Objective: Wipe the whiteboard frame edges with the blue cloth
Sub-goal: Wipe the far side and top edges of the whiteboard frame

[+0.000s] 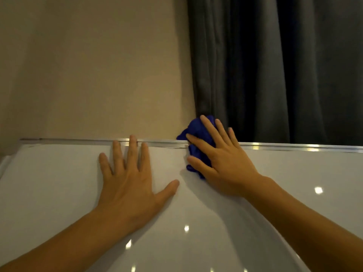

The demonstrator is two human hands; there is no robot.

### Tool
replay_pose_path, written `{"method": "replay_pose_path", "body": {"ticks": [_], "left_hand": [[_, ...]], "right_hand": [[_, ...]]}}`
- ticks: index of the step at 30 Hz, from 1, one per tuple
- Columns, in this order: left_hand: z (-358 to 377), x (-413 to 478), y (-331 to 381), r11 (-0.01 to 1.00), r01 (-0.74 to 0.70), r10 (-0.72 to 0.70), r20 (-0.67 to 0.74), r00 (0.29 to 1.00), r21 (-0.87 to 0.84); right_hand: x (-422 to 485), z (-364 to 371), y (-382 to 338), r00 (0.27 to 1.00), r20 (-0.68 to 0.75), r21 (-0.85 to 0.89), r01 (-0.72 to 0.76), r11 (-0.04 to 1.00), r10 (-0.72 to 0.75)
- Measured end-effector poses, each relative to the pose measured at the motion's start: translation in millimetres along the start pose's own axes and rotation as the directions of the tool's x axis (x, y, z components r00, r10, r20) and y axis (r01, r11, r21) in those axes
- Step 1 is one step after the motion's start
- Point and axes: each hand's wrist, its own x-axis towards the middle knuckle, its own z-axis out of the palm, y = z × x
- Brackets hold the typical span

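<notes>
The whiteboard (59, 183) fills the lower half of the view, its silver top frame edge (78, 141) running left to right. My right hand (220, 158) presses a crumpled blue cloth (196, 134) onto that top edge near the middle; the cloth bulges over the frame and down onto the board, mostly hidden under my fingers. My left hand (129, 173) lies flat on the board surface just left of the cloth, fingers spread, fingertips touching the frame, holding nothing.
A beige wall (88, 65) rises behind the board on the left. Dark grey curtains (275, 65) hang behind it on the right. The board's left frame edge (4, 163) shows at the far left. Ceiling lights reflect on the glossy surface.
</notes>
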Motion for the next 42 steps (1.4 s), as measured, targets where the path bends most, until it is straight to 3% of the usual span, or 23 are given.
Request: {"method": "replay_pose_path", "body": {"ticks": [4, 7, 11, 21, 30, 33, 38, 40, 42], "left_hand": [[5.6, 9.9, 23.0, 1.0, 0.014, -0.013, -0.022, 1.0, 0.028], [1.7, 21.6, 25.7, 0.995, -0.098, 0.099, -0.091, 0.991, 0.021], [-5.8, 26.4, 32.1, 0.983, -0.181, 0.182, -0.135, 0.974, 0.025], [-56.4, 3.5, 17.0, 0.989, -0.145, 0.151, -0.213, 0.965, 0.041], [-83.0, 0.7, 6.4, 0.991, -0.132, 0.134, -0.164, 0.977, 0.023], [-77.9, 3.7, 4.3, 0.992, -0.122, 0.124, -0.124, 0.985, 0.018], [-66.3, 5.4, 26.2, 0.999, -0.029, 0.027, -0.066, 0.997, -0.041], [-57.4, 3.2, 51.4, 0.997, 0.011, -0.012, -0.014, 1.0, -0.074], [-39.7, -5.8, 89.1, 0.996, -0.023, 0.025, 0.021, 0.999, -0.083]], "right_hand": [[-13.2, 10.1, -37.0, 0.985, -0.163, 0.129, 0.072, 0.989, -0.05], [-11.9, 11.7, -41.5, 0.944, -0.292, 0.182, 0.211, 0.96, -0.152], [-23.1, 6.3, -15.3, 0.97, -0.193, 0.24, 0.19, 0.952, -0.145], [-16.5, -34.9, -38.3, 0.958, -0.208, 0.163, -0.166, 0.972, 0.199], [24.2, -50.1, -81.5, 0.979, -0.083, 0.1, -0.179, 0.979, 0.187], [9.7, -50.3, -43.2, 0.979, -0.087, 0.038, -0.182, 0.983, 0.185], [-36.5, -61.9, 62.4, 0.87, -0.029, -0.034, -0.494, 0.869, 0.493], [-39.2, -51.1, 55.1, 0.892, -0.002, 0.022, -0.452, 0.892, 0.452], [-40.9, -35.5, 37.3, 0.961, 0.005, 0.094, -0.275, 0.957, 0.276]]}}
